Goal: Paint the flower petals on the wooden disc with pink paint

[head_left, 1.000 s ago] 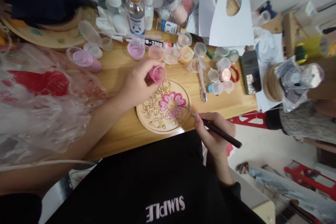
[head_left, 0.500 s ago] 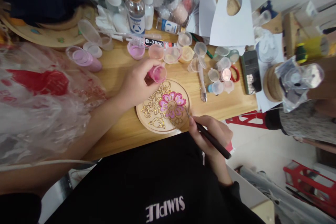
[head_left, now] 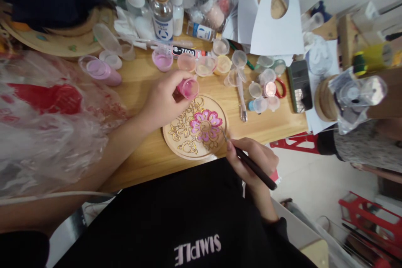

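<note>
A round wooden plaque [head_left: 176, 146] lies on the table near its front edge. Gold raised outlines of flowers and leaves cover it, and one large flower [head_left: 205, 125] has pink petals. My left hand [head_left: 166, 98] is closed around a small cup of pink paint [head_left: 189, 88], tilted above the plaque's upper edge. In my right hand [head_left: 253, 159] is a thin tool with a dark handle [head_left: 256, 169], held like a pen. Its fine tip is at the right side of the flower; whether it touches the surface I cannot tell.
Small paint cups [head_left: 205, 66] line the table behind the plaque, near a glue tube [head_left: 188, 52] and bottles [head_left: 162, 12]. A crumpled plastic bag [head_left: 56, 134] covers the left side. To the right are red-handled scissors [head_left: 281, 88] and a phone [head_left: 300, 86]. A person [head_left: 370, 142] is at far right.
Both hands, the cup and the plaque hold almost the same places. The thin tool's tip has barely shifted by the flower's right side.
</note>
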Available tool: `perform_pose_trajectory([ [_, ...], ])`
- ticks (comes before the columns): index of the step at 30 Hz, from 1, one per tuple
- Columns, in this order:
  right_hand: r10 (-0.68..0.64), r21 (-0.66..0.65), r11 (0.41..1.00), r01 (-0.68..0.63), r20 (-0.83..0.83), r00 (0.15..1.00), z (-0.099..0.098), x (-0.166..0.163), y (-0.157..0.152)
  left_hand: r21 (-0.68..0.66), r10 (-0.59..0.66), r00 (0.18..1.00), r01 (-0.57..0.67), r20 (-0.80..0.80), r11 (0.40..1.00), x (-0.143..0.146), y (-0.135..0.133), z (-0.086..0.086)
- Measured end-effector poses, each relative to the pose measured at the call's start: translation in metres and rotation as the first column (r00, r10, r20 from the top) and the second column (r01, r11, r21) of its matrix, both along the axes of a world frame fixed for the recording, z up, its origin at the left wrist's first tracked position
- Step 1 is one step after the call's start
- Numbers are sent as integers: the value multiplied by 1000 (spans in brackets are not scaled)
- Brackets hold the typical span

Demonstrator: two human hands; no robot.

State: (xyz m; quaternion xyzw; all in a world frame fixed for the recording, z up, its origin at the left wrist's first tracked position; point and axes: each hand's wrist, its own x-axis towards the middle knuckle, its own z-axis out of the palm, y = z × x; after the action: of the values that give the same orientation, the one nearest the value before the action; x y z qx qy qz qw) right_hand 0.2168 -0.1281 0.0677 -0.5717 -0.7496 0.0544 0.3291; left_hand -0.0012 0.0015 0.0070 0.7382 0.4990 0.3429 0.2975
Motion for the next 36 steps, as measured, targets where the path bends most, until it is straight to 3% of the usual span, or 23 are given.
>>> perform_pose_trajectory([
  [9, -17, 58, 998, 16, 15, 1000, -1, 5, 2, 9, -3, 1000, 3, -6, 1000, -1, 0, -1],
  [36, 47, 30, 998, -47, -14, 999, -1, 1, 3, 39, -20, 1000, 20, 0, 999, -1, 1, -2],
])
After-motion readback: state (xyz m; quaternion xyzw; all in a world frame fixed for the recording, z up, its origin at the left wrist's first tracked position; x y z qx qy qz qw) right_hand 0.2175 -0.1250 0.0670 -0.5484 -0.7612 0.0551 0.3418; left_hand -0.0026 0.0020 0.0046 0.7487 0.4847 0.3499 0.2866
